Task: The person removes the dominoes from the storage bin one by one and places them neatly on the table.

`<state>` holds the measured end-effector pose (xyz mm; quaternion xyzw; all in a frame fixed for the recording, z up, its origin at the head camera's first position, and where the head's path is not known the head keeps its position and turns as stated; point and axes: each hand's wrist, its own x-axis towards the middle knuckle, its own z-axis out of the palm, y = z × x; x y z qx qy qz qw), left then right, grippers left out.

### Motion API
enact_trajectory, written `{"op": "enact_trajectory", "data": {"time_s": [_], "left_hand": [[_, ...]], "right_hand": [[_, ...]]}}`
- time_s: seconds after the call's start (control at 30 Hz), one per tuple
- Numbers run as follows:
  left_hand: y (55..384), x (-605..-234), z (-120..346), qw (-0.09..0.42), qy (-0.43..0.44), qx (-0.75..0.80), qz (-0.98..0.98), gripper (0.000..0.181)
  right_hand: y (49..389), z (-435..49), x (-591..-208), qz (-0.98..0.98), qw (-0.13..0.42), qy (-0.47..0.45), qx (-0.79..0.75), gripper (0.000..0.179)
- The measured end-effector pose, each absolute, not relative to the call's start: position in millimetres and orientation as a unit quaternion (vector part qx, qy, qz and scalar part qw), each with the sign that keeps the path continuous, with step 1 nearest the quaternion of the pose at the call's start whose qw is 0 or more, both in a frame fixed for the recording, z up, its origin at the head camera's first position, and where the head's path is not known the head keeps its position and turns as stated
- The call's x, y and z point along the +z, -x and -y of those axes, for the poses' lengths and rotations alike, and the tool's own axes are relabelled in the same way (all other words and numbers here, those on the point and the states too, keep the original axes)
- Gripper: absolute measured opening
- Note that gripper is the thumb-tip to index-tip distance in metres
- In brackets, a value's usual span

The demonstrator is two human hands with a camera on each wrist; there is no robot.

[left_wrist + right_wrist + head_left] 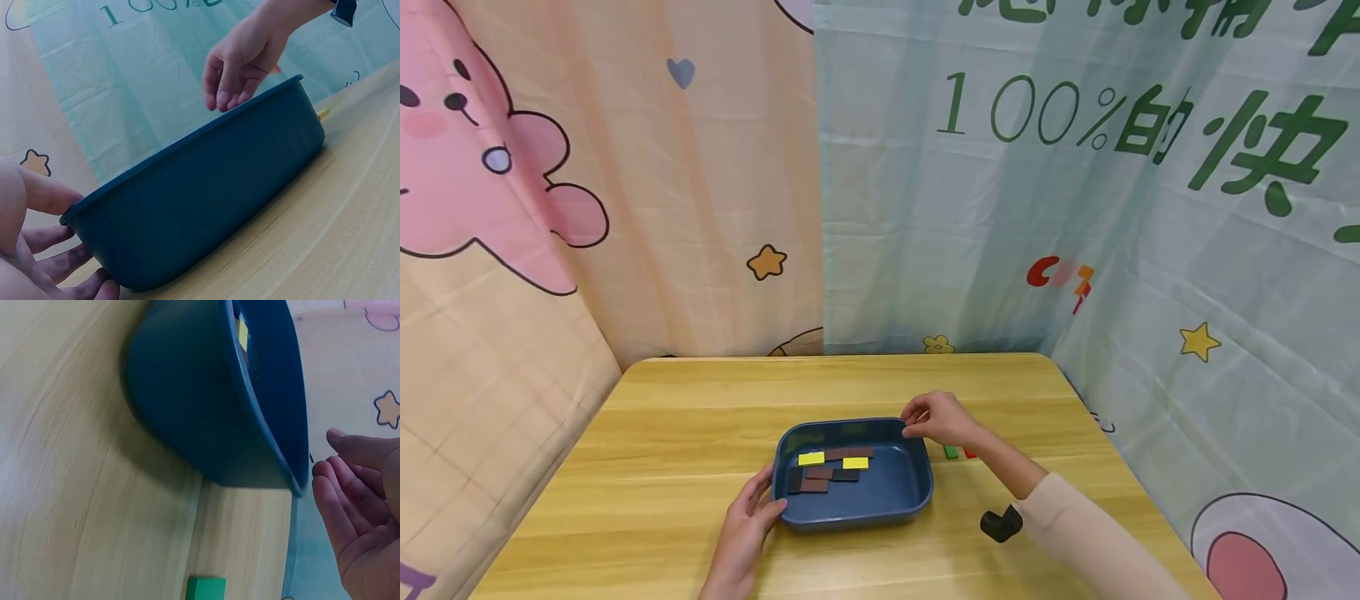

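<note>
A dark blue rectangular bin stands on the wooden table. Flat blocks lie inside toward its left: yellow blocks, brown blocks and black blocks. My left hand grips the bin's left end, thumb on the rim and fingers against the outer wall. Over the far right corner is my right hand, its fingers loosely bent. The right wrist view shows nothing between the thumb and fingers of that right hand, which is apart from the rim.
Right of the bin, partly behind my right forearm, lie a green block and a red block. A black device is at my right wrist. Printed curtains hang behind the wooden table.
</note>
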<state>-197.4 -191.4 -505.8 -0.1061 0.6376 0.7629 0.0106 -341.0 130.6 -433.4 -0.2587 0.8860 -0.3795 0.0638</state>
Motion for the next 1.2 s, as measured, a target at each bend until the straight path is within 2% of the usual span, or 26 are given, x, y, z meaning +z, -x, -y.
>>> {"op": "enact_trajectory", "data": {"time_s": [0.43, 0.8, 1.0, 1.2], "left_hand": [[195.7, -504.5, 193.4, 0.009, 0.11, 0.761, -0.639, 0.064], [196.9, -505.5, 192.6, 0.008, 0.104, 0.762, -0.639, 0.063], [197.1, -504.0, 192.5, 0.007, 0.101, 0.764, -0.637, 0.063], [196.6, -505.7, 192.0, 0.009, 0.103, 0.764, -0.636, 0.064]], "right_hand": [[344.3, -85.8, -439.1, -0.862, 0.116, 0.336, -0.362, 0.025], [345.7, -58.6, -461.1, -0.85, 0.15, 0.382, -0.33, 0.018], [347.1, -47.7, -473.3, -0.848, 0.159, 0.386, -0.326, 0.019], [347.7, -40.5, -486.5, -0.856, 0.145, 0.403, -0.291, 0.017]]}}
